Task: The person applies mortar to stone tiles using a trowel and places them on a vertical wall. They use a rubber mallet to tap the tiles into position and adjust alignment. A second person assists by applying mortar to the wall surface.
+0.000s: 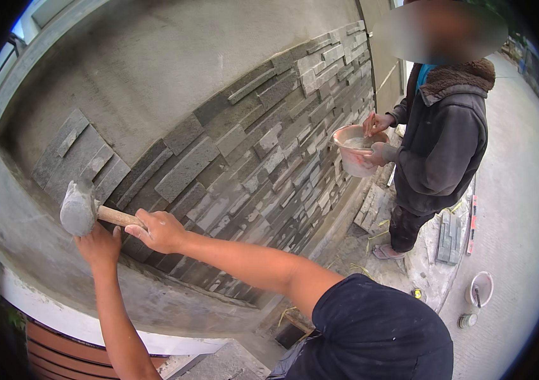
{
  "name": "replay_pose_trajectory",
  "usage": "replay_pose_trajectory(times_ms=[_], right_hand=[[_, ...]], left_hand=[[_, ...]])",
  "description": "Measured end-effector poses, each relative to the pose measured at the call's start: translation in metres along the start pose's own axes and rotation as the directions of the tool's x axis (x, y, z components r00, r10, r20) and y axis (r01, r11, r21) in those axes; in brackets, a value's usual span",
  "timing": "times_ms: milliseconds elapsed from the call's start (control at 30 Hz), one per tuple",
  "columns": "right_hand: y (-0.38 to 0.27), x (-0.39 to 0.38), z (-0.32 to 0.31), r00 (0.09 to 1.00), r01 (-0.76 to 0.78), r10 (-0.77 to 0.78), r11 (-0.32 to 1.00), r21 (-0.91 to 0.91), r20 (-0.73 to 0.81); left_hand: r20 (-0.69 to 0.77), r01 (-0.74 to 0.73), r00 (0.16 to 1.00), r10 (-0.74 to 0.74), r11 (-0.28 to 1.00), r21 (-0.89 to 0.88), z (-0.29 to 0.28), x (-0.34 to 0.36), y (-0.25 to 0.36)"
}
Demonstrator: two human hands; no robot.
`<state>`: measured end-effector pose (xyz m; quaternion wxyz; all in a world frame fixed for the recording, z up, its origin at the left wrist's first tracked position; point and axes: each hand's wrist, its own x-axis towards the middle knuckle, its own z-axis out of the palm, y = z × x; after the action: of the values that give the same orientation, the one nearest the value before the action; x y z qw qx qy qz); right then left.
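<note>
My right hand (160,232) is closed round the wooden handle of a mallet (78,212), whose thick, pale grey head is dusty. Just below that head is my left hand (100,246), up against the wall, its thumb stretched out and apart. The mallet head hides most of its fingers, and no object shows in it. Behind and above the mallet, a grey stone cladding panel (95,166) of stepped strips sits on the wall at the far left. Its lower part is covered by the mallet and my hands. More stone cladding (231,158) runs to the right.
A co-worker (443,139) stands at the right, both hands at a pinkish bucket (353,158). Stone panels (450,237), a red-and-white level (472,225), a small pail (480,288) and a tape measure (416,294) lie on the ground. A concrete ledge (174,304) runs below the wall.
</note>
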<state>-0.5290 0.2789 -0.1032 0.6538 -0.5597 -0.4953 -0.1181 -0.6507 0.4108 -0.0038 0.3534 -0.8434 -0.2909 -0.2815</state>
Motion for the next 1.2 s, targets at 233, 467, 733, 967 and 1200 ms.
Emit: replay_pose_trajectory(times_ms=[233,467,733,967,1200], right_hand=[[-0.004,0.013,0.008,0.999,0.048,-0.048,0.994,-0.095,-0.004],[0.000,0.009,0.010,0.996,-0.008,0.017,0.995,-0.096,0.087],[0.022,-0.011,-0.014,0.998,-0.029,0.034,0.997,0.078,-0.056],[0.032,0.013,0.001,0.992,-0.121,0.115,0.974,0.191,0.045],[-0.014,-0.015,0.003,0.985,-0.153,0.107,0.905,0.397,0.135]], left_hand=[[0.148,0.091,0.985,-0.093,0.996,0.016,-0.011,0.000,0.019],[0.242,0.010,0.969,-0.038,0.993,0.118,-0.021,-0.003,0.013],[0.189,0.131,0.969,-0.157,0.981,0.143,-0.034,-0.005,0.035],[0.201,0.148,0.966,-0.163,0.985,0.087,-0.036,-0.004,0.033],[0.200,0.166,0.960,-0.195,0.974,0.153,-0.036,-0.007,0.028]])
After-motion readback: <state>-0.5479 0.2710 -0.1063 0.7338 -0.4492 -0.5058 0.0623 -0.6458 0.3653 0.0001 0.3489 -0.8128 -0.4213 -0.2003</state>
